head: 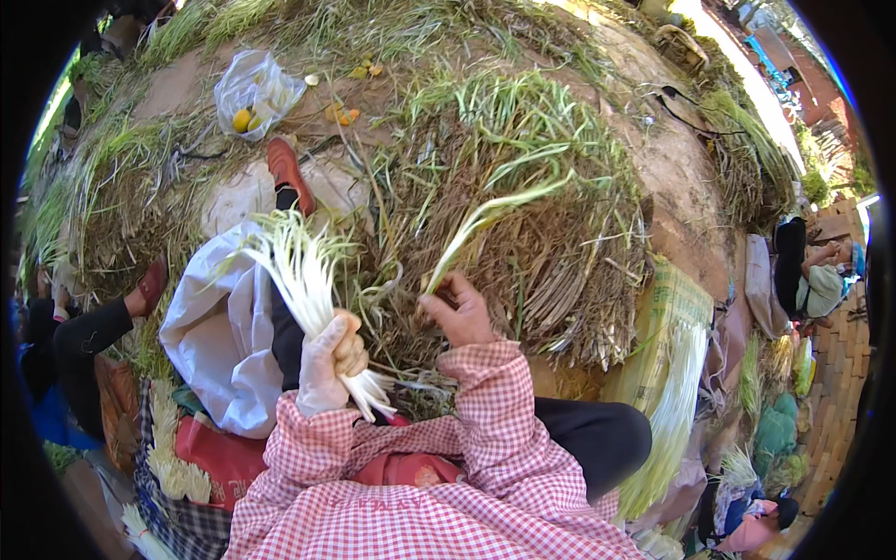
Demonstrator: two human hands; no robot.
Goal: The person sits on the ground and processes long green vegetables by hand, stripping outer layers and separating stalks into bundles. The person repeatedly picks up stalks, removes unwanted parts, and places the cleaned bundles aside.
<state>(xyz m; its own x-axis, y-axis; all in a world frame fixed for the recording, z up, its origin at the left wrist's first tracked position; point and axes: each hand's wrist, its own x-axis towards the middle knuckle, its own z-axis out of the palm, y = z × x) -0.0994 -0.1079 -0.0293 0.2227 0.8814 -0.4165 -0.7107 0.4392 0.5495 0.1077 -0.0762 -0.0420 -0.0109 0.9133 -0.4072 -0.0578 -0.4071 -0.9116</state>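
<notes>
My left hand (332,360), in a thin whitish glove, grips a bundle of blanched leafy stalks (301,273). Their pale green tips fan out above the fist, and white ends stick out below it. My right hand (462,311) is bare and pinches one pale green stalk (476,220) near its base, its leaves bending away to the right. Just beyond that hand lies a large heap of uncleaned stalks (504,245) with brown, dry-looking outer matter and green tops. Right of my bent knee, long pale stripped stalks (675,399) rest on a yellow woven sack (647,329).
A white sack (224,336) covers part of my left leg. Tied pale bundles (168,448) lie at lower left by a red printed bag (217,462). Ahead is a clear plastic bag (255,87) with orange-yellow fruit. Other people (815,276) sit at the right and left edges.
</notes>
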